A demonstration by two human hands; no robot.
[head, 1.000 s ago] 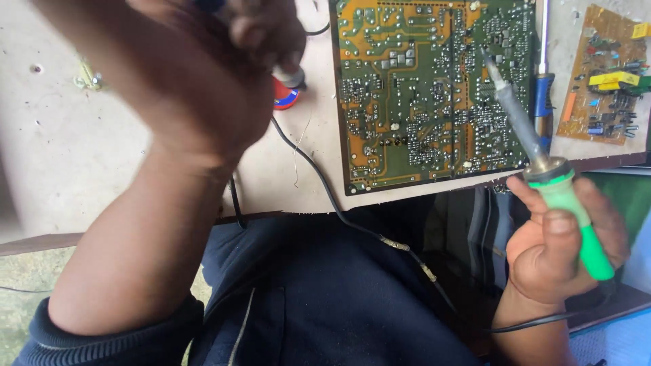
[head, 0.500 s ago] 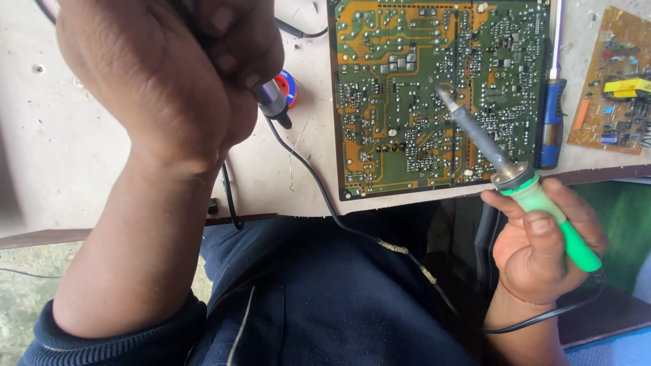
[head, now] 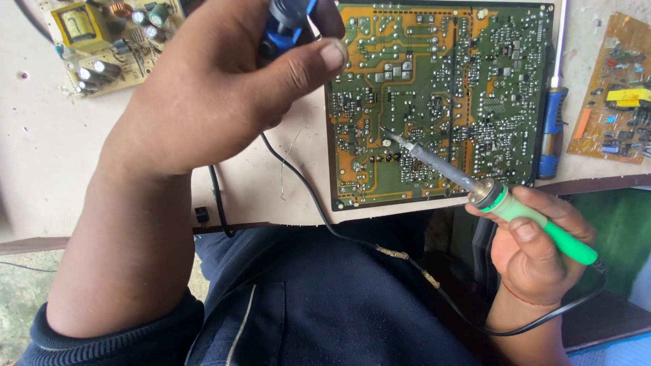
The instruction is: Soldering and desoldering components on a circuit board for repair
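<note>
1. The right hand (head: 536, 254) sits low, just off the near edge of the table (head: 41, 156), with the forearm rising from below and the wrist bent back. Its fingers are curled shut round the green handle of a soldering iron (head: 488, 193), thumb laid along the top of the grip.
2. From that hand the iron's metal shaft slants up and away to the left, and its tip rests on the solder side of the large green circuit board (head: 441, 102), in the board's lower middle.
3. A black cord (head: 380, 247) leaves the rear of the handle, loops under the right wrist and runs across the dark blue clothing toward the left arm.
4. The left hand (head: 217, 102) is raised above the table, close to the camera, forearm coming steeply up from a dark blue cuff at the bottom left. Its fingers are closed round a blue and black tool (head: 285, 24), thumb pressed against the side; most of the tool is hidden in the fist, so its kind cannot be told.
5. The green board's left edge lies just right of the left thumb.
6. Beyond the left knuckles lies a small pale circuit board (head: 102, 34) with capacitors.
7. Up and right of the right hand, a blue-handled screwdriver (head: 553, 129) lies beside the green board's right edge, and farther right an orange-brown board (head: 610, 95).
</note>
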